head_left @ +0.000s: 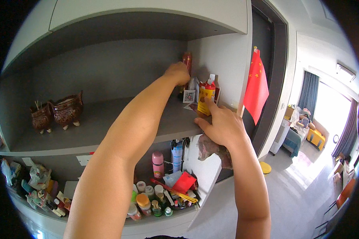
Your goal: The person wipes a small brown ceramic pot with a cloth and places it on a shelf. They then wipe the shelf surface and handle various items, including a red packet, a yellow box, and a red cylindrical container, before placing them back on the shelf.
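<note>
My left hand [177, 74] reaches to the back right corner of the open shelf [101, 107]. Its fingers are closed round a tall red cylinder [188, 59], whose top shows above them. My right hand [225, 124] is at the shelf's front edge, thumb and index finger apart beside a small yellow and red box [206, 97]. A crumpled brownish cloth [212, 150] hangs below its palm, held by fingers that are mostly hidden. Between the hands stands a small white card with a square printed code [189, 96]. Flat papers lie in front of it.
Two brown glazed pots [68, 110] with small feet stand at the shelf's left. Bottles and jars [143, 203], a pink flask [158, 165] and a red packet [184, 182] crowd the lower counter. A red flag [256, 85] sticks up beside the dark doorway at right.
</note>
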The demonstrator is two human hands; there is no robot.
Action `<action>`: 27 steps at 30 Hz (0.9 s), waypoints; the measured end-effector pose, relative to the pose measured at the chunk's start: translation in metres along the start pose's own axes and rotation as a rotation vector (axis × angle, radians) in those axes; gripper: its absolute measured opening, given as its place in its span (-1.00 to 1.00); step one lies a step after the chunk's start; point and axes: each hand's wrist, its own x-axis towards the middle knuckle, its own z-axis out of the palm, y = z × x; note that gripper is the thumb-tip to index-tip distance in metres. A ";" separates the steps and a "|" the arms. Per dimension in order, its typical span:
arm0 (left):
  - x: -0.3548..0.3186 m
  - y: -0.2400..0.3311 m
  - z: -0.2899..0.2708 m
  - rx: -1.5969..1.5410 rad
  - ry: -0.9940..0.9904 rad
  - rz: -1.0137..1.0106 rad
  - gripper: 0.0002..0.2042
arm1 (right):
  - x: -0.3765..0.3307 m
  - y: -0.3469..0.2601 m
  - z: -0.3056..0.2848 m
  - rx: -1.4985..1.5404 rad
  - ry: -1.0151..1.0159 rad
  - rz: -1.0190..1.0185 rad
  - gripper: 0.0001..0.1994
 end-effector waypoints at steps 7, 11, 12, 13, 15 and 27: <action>-0.004 -0.002 -0.013 0.070 0.013 -0.020 -0.80 | -0.007 0.001 0.005 -0.019 0.062 0.009 -0.37; -0.047 0.013 -0.066 -0.053 -0.186 -0.054 -0.81 | -0.011 -0.005 0.006 0.054 0.126 -0.005 -0.43; -0.064 0.014 -0.078 -0.023 -0.125 0.111 -0.83 | -0.012 0.000 0.010 0.103 0.165 -0.015 -0.45; -0.088 0.023 -0.094 0.003 -0.068 0.285 -0.85 | -0.015 0.008 0.012 0.148 0.206 -0.014 -0.48; -0.151 0.039 -0.120 0.054 -0.015 0.240 -0.86 | -0.022 0.016 0.004 0.175 0.370 -0.083 -0.66; -0.313 -0.021 -0.088 0.094 0.527 0.323 -0.66 | 0.044 -0.064 0.016 0.241 0.292 -0.457 -0.62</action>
